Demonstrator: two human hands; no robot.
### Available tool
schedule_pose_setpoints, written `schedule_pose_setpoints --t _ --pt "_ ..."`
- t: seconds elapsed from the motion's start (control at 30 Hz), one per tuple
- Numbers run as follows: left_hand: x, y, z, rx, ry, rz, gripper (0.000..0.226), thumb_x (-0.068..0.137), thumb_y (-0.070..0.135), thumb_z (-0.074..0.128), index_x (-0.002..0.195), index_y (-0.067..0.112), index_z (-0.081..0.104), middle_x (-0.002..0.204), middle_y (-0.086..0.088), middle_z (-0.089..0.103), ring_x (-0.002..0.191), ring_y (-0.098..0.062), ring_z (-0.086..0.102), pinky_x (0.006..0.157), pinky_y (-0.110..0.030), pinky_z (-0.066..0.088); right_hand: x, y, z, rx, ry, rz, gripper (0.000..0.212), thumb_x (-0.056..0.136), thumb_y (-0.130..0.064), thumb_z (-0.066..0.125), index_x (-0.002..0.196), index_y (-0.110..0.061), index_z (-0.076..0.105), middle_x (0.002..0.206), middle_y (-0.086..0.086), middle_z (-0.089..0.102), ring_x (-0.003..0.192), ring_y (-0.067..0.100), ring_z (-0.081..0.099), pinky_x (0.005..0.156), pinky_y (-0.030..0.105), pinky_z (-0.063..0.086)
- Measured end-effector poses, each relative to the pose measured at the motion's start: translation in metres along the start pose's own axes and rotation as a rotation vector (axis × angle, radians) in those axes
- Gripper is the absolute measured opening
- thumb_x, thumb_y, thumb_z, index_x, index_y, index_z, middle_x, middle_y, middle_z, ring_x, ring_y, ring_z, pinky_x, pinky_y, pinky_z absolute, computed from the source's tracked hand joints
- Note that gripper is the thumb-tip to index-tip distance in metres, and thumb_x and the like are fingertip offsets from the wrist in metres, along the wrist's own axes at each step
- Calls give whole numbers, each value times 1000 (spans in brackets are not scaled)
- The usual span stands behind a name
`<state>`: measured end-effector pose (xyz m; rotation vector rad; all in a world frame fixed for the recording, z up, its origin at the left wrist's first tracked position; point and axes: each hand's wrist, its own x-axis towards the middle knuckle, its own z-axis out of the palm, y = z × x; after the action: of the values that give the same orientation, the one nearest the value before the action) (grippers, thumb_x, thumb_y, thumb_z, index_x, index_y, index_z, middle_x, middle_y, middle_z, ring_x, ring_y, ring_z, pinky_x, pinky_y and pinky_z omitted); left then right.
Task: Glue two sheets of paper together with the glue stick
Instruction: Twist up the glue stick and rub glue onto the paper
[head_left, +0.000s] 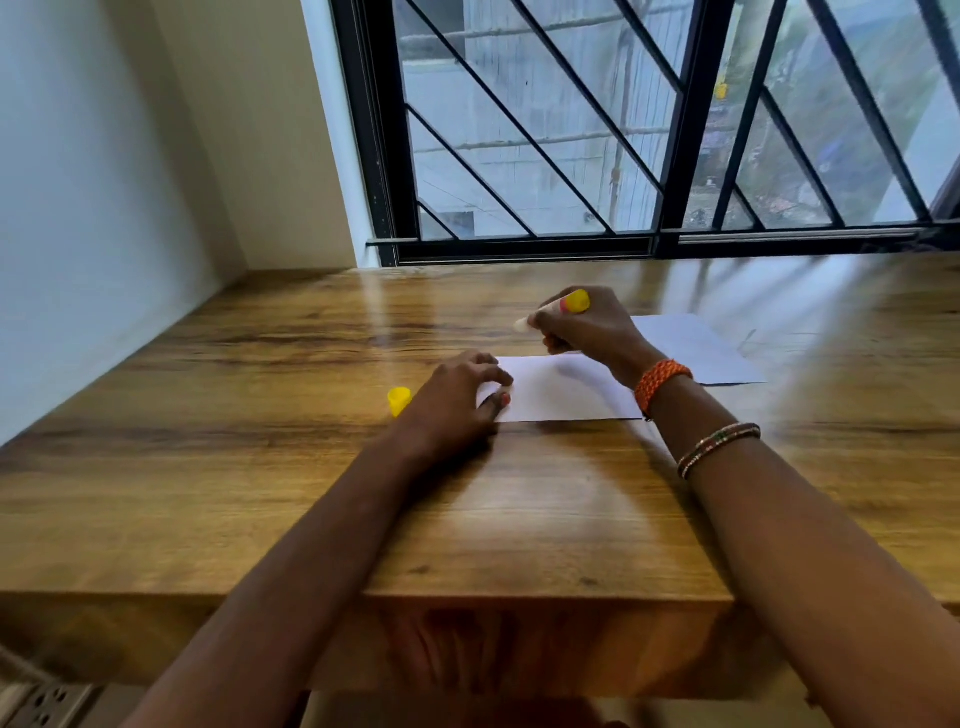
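A white sheet of paper (566, 392) lies flat on the wooden table (311, 467). My left hand (457, 400) presses its left edge down with fingertips and thumb. My right hand (587, 332) grips the uncapped glue stick (563, 306), yellow at its back end, with the white tip pointing left just above the sheet's far edge. A second white sheet (696, 348) lies to the right, partly behind my right wrist. The yellow cap (399, 400) stands on the table beside my left hand.
A barred window (623, 156) runs along the table's far edge. A white wall (104, 208) closes the left side. The table's front edge is close to my body.
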<state>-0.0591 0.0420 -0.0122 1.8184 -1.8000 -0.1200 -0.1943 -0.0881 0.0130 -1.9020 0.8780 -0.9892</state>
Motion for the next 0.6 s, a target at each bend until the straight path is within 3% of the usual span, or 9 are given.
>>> schedule_pose_setpoints --t 0.1,0.27,0.4,0.47,0.53,0.6 --pt "-2 2 -2 -30 20 -50 27 86 20 60 111 14 68 126 -7 60 120 -21 52 100 -27 38 -1 -4 3 -207 -34 -107 23 70 -27 76 78 -6 72 72 13 71 70 29 68 65 41 57" --pt "-9 -3 -3 2 18 -129 35 88 19 56 123 21 61 132 -3 59 127 -21 48 108 -36 32 -3 -5 5 -295 -57 -160 23 68 -32 78 77 -12 74 71 4 72 69 20 69 60 34 56" --pt "-14 -4 -5 -63 73 -115 36 85 16 59 121 12 62 130 -8 60 123 -21 51 104 -27 37 -4 -6 6 -307 -99 -201 17 72 -25 78 83 -13 74 77 1 72 65 7 65 57 18 53" --pt "-13 -4 -4 -53 85 -120 36 85 19 60 120 13 62 131 -6 58 125 -21 50 105 -31 37 -3 -7 8 -321 -122 -203 18 72 -23 78 84 -10 74 80 6 73 65 8 64 57 21 52" --pt "-11 -7 -3 0 79 -131 37 85 25 59 122 17 61 134 -2 57 126 -19 48 105 -35 37 -3 -9 12 -354 -138 -197 23 73 -26 78 81 -5 73 76 11 72 62 16 61 55 28 50" --pt "-11 -10 -2 61 74 -132 37 86 30 57 122 22 61 135 3 55 128 -16 46 104 -34 36 -3 -10 15 -399 -126 -201 28 73 -30 78 72 -3 71 62 8 65 51 12 50 46 22 39"
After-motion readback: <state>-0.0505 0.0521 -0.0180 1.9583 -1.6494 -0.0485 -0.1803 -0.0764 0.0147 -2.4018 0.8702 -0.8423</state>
